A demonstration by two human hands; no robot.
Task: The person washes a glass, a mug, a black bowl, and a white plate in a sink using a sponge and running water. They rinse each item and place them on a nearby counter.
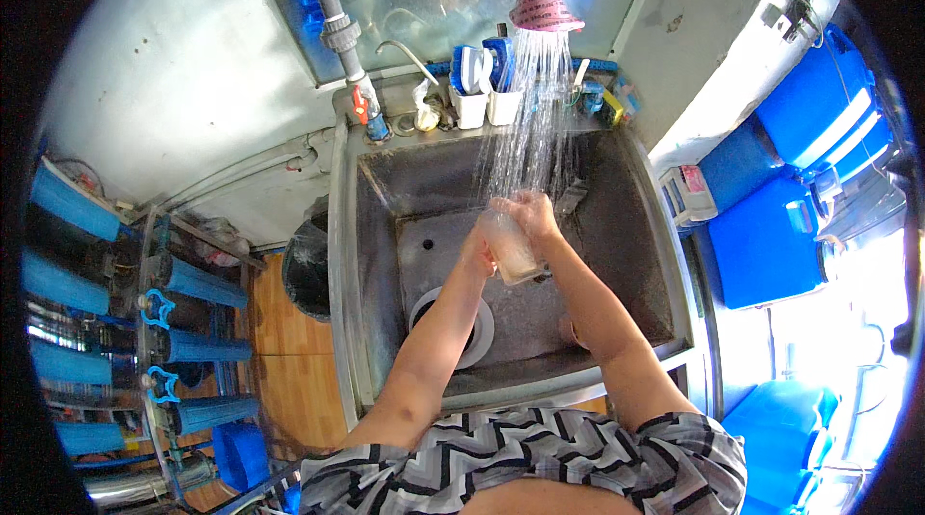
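Over the metal sink, both my hands are closed round a clear, see-through container, like a jar or bottle, which is tilted. My left hand grips its left side. My right hand wraps its far end, where the water falls, so that end is hidden. A shower head wrapped in pink cloth pours many streams of water onto my hands. On the sink floor, partly behind my left forearm, lies a round object with a pale rim.
White holders with blue-and-white brushes stand on the back ledge, beside a curved tap. A grey pipe with a red-handled valve rises at the left. Blue jugs line the right; blue cylinders sit in a left rack.
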